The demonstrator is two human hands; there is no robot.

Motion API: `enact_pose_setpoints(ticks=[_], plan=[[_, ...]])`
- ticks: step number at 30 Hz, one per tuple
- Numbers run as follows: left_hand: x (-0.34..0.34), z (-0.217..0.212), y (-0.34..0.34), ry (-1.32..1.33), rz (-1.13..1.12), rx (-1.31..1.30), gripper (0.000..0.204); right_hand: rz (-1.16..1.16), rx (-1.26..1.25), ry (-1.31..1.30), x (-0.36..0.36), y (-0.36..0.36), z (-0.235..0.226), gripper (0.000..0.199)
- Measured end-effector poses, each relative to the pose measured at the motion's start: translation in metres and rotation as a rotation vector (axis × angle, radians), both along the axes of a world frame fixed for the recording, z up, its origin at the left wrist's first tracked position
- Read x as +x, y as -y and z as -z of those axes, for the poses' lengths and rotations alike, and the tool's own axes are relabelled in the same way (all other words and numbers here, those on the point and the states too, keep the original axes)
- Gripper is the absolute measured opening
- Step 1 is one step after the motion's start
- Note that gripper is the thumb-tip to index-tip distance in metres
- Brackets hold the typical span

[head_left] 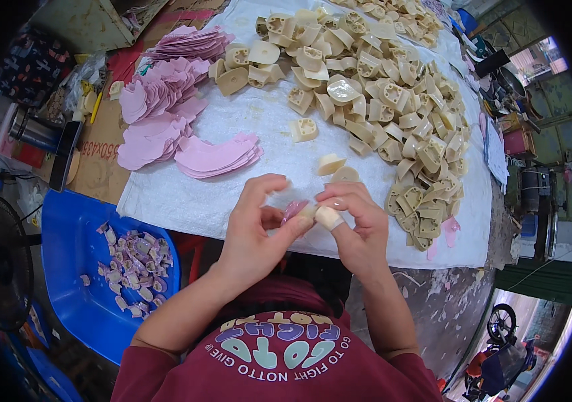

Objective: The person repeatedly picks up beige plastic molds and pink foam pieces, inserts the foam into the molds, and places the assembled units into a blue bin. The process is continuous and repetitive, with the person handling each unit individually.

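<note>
1. Working close in front of the chest, the left hand (253, 231) and the right hand (358, 224) meet fingertip to fingertip over the near edge of the white cloth (185, 201).
2. Left hand: thumb and forefinger are pinched nearly closed on a small pink piece (294, 210); the other fingers are curled loosely.
3. Right hand: fingers are closed around a small cream moulded part (327, 216), which sits at the fingertips; one finger appears to be wrapped in tape.
4. Key relation: the pink piece lies between the two hands, touching the cream part, its long axis slanting up and away from the left thumb. Both hands are equally near; neither has to reach.
5. Count in hand: one pink piece, one cream part.
6. Just beyond the fingertips, two loose cream parts (337, 169) lie on the cloth; one more (304, 129) lies further out.
7. Further out and to the right, a heap of cream parts (393, 94), too many to count.
8. Out to the left, several stacks of pink cut-outs (215, 155); the exact number is unclear.
9. Below left of the left forearm, a blue tray (71, 231) holds pale purple scraps (135, 268).
</note>
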State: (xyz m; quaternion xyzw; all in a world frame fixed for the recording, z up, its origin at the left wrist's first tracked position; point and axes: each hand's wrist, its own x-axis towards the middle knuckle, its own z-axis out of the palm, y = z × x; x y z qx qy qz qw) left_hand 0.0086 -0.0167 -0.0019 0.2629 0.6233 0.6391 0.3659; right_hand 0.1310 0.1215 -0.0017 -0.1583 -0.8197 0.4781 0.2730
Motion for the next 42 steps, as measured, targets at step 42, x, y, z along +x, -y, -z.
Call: enact_pose_setpoints(ticks=[42], plan=[[-0.010,0.001,-0.006,0.770,0.203,0.243,0.072,-0.131,-0.425,-0.010,-0.024,0.034,0.002,0.043]])
